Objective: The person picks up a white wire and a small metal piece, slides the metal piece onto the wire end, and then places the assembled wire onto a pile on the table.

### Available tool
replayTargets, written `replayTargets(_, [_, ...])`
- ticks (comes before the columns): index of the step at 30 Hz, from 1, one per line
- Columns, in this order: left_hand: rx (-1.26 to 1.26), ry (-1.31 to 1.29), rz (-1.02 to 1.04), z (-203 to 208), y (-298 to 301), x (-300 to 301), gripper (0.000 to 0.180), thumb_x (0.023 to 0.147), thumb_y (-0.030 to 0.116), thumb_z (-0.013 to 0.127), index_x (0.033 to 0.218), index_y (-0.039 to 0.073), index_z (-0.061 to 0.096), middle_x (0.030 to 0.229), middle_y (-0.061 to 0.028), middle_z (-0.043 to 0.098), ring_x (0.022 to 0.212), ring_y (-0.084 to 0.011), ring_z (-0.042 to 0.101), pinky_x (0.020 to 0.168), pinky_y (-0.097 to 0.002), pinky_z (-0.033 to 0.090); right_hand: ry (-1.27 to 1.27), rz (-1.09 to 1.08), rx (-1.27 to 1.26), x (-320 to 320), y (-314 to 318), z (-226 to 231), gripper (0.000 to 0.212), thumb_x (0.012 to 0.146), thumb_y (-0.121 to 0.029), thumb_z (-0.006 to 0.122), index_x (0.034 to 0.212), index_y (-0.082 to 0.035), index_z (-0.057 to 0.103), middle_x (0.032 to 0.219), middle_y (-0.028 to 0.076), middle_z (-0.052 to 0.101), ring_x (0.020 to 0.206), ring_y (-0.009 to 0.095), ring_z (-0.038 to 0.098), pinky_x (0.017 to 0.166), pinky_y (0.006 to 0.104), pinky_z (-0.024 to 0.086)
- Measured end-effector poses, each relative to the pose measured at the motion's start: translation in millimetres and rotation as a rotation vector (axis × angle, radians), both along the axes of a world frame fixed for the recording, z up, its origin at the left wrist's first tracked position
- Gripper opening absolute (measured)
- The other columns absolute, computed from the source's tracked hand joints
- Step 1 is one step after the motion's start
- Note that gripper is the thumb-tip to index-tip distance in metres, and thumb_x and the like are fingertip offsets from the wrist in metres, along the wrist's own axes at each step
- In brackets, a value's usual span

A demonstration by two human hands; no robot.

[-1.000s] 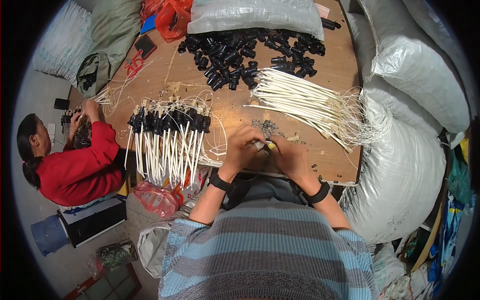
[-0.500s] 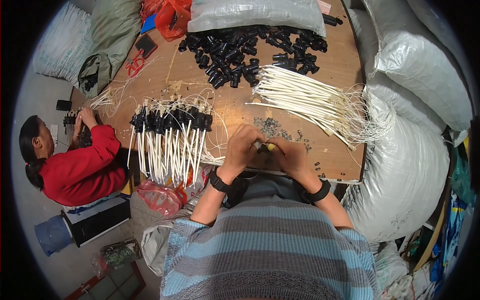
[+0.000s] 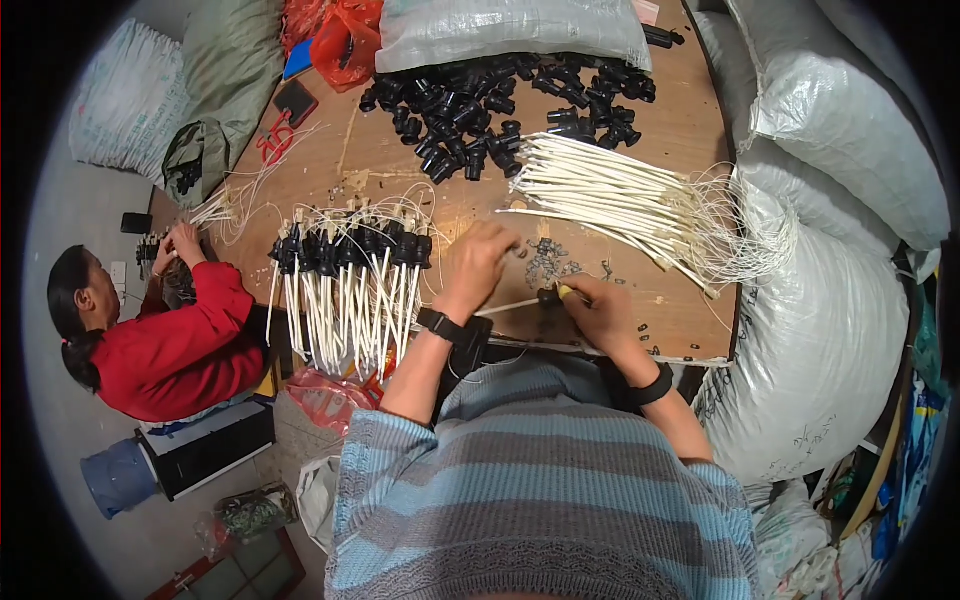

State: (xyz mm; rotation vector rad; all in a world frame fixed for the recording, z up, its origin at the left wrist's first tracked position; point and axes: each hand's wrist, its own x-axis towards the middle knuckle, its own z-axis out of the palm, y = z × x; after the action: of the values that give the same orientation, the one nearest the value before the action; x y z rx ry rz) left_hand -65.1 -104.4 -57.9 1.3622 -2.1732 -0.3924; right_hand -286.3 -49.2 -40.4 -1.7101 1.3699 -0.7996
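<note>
"How far are we on this brown wooden table (image 3: 690, 110)?"

"Partway, we'd judge: white rods fitted with black plastic sockets (image 3: 345, 250) lie leftward at the front edge; bare white rods (image 3: 610, 190) by the right edge and loose black sockets (image 3: 465, 115) toward the far edge remain"

"Our hands?"

"Left hand (image 3: 478, 265) curled above, contents unclear; right hand (image 3: 605, 312) pinching one black socket (image 3: 549, 298), white rod (image 3: 508, 306) leftward, near the front edge"
</note>
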Motion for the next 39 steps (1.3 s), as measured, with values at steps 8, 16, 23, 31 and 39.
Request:
replayTargets(8, [0.374, 0.225, 0.384, 18.4, 9.7, 18.4, 0.027, 0.071, -0.007, 0.062, 0.095, 0.003, 0.063, 0.090, -0.0151, 0.065, 0.083, -0.0325, 0.064, 0.073, -0.0383, 0.050, -0.191, -0.062, 0.249, -9.9, -5.0, -7.3, 0.010, 0.086, 0.001, 0.060, 0.095, 0.001, 0.066, 0.068, -0.005, 0.054, 0.062, 0.002, 0.042, 0.054, 0.0197, 0.034])
replayTargets(16, [0.031, 0.088, 0.026, -2.0, -14.5, 4.4, 0.026, 0.072, -0.008, 0.061, 0.094, 0.005, 0.064, 0.086, -0.0140, 0.061, 0.081, -0.0339, 0.059, 0.074, -0.0408, 0.047, -0.209, -0.065, 0.214, -4.9, -4.1, -7.3, 0.009, 0.087, 0.000, 0.059, 0.094, 0.001, 0.065, 0.066, -0.007, 0.052, 0.060, 0.001, 0.041, 0.053, 0.0195, 0.032])
replayTargets(23, [0.117, 0.164, 0.148, 2.7, -7.9, 0.9, 0.022, 0.071, -0.006, 0.061, 0.089, 0.004, 0.066, 0.087, -0.0129, 0.060, 0.081, -0.0324, 0.059, 0.074, -0.0390, 0.047, -0.195, -0.115, 0.174, -9.0, -5.2, -14.9, 0.010, 0.087, -0.002, 0.058, 0.092, 0.001, 0.066, 0.064, -0.008, 0.050, 0.059, 0.001, 0.040, 0.052, 0.0194, 0.031])
replayTargets(31, [0.076, 0.129, -0.026, 0.5, -16.9, 5.4, 0.017, 0.073, -0.006, 0.059, 0.086, 0.003, 0.065, 0.085, -0.0114, 0.061, 0.079, -0.0291, 0.060, 0.071, -0.0347, 0.048, -0.193, -0.147, 0.169, -6.0, -4.1, -12.1, 0.010, 0.086, -0.002, 0.058, 0.091, 0.001, 0.066, 0.063, -0.008, 0.049, 0.058, 0.001, 0.039, 0.051, 0.0196, 0.031])
replayTargets(39, [0.491, 0.693, 0.153, 27.9, 23.1, -51.6, 0.021, 0.077, -0.009, 0.059, 0.090, 0.005, 0.068, 0.077, 0.0078, 0.058, 0.067, 0.0006, 0.048, 0.058, -0.0139, 0.038, 0.004, -0.288, -0.273, 6.1, -8.2, -18.4, 0.009, 0.083, -0.014, 0.063, 0.087, -0.008, 0.067, 0.060, 0.010, 0.061, 0.049, 0.024, 0.058, 0.047, 0.0338, 0.043])
